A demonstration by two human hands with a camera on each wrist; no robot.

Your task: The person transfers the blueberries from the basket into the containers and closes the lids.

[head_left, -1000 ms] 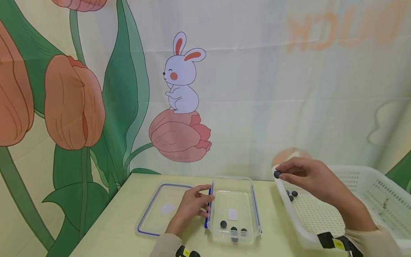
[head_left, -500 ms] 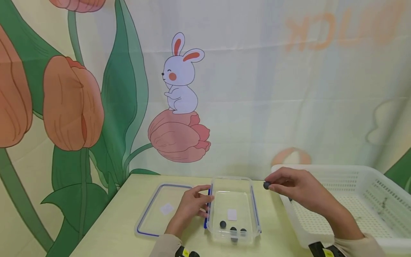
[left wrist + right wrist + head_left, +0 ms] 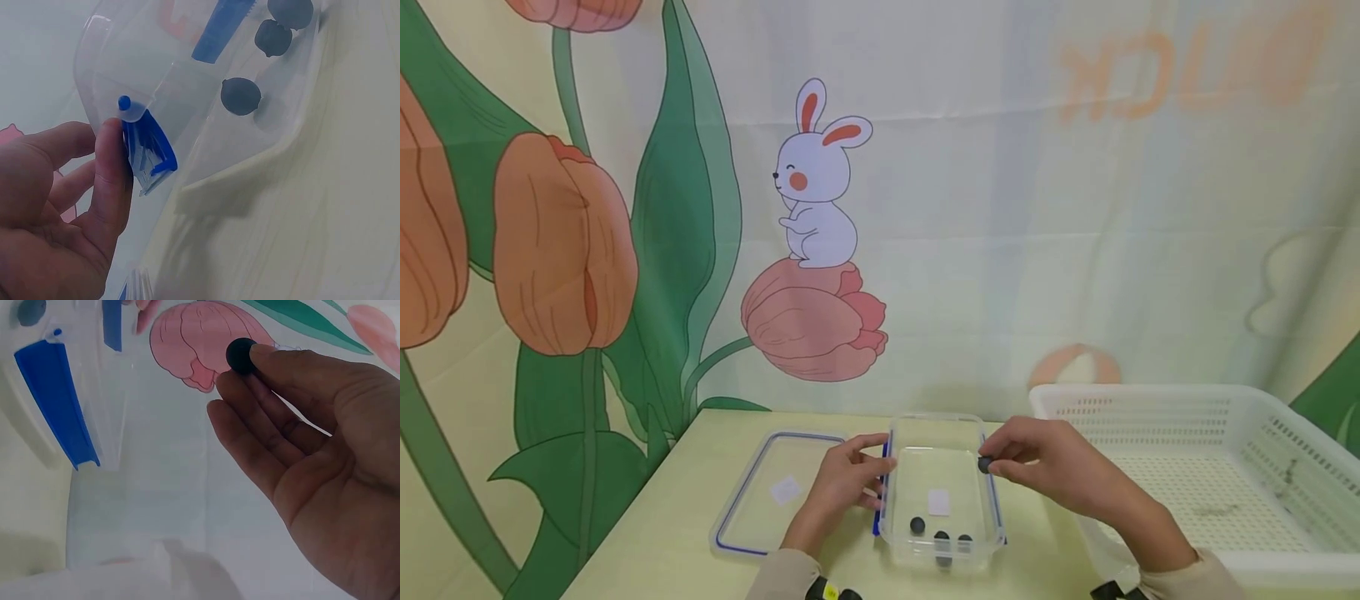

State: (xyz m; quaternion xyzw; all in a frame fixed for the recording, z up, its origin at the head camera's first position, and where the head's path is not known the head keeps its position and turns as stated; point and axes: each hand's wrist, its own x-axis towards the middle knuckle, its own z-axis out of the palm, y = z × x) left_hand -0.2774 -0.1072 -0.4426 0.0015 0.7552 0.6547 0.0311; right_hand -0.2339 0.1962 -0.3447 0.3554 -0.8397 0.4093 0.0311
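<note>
My right hand pinches a dark blueberry between thumb and fingertips, at the right rim of a clear plastic container. In the right wrist view this blueberry sits at the thumb tip, above the other curled fingers. My left hand holds the container's left side. The left wrist view shows its thumb against the wall beside a hanging blue latch, with fingers behind. Several blueberries lie on the container floor toward its near end.
A clear lid with a blue seal lies left of the container, partly behind the left hand. On the right stands a white perforated basket, its left wall partly covered by the right forearm. A printed cloth hangs behind the table.
My right hand has carried the blueberry leftward and down from over the basket's left edge to the container's right rim. The left hand stays on the container.
</note>
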